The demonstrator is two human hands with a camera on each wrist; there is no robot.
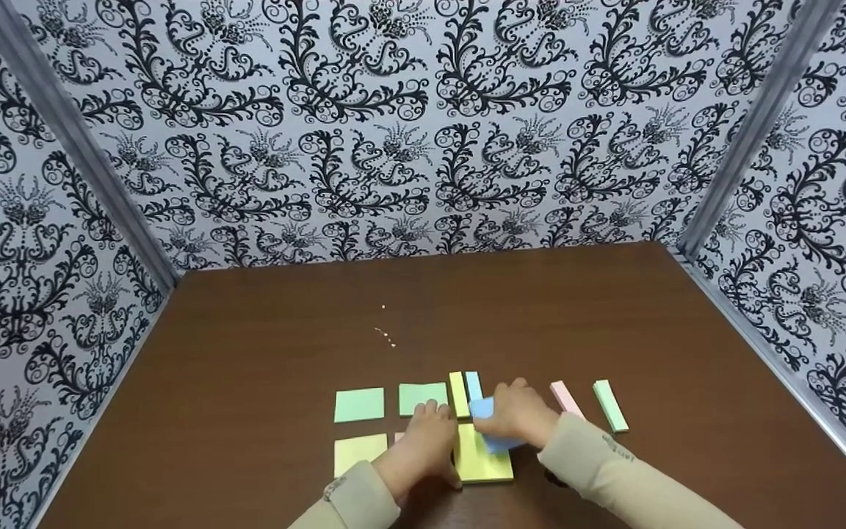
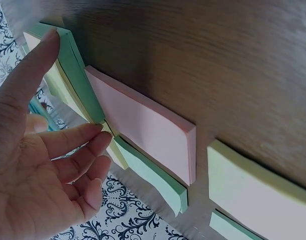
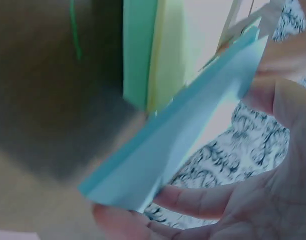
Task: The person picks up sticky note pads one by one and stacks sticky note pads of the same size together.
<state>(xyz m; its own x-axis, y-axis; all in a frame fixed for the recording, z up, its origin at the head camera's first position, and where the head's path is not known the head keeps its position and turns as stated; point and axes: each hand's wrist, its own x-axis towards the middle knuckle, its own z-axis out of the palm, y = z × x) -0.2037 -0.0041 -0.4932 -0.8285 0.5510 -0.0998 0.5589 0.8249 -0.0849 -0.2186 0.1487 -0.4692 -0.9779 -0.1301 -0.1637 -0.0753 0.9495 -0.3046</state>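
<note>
My right hand [image 1: 518,413] grips a pad of blue sticky notes [image 1: 501,444], held tilted over a yellow-topped stack of sticky notes [image 1: 480,464]. In the right wrist view, the blue pad [image 3: 163,145] lies between thumb and fingers, its edge close to the stack's yellow and green layers [image 3: 140,55]; whether they touch I cannot tell. At the stack's left side, my left hand [image 1: 430,441] holds it by thumb and fingertips. The left wrist view shows the thumb at one end of the green layer [image 2: 75,65] and fingertips at its other corner. Beside it lies a pink pad [image 2: 142,120].
Left on the brown table [image 1: 247,353] lie a green pad [image 1: 359,405] and a yellow pad [image 1: 359,452]; another green pad [image 1: 421,397] sits beyond my left hand. Narrow yellow [image 1: 458,394], blue [image 1: 473,386], pink [image 1: 566,398] and green [image 1: 610,405] pads stand around. Patterned walls enclose the table.
</note>
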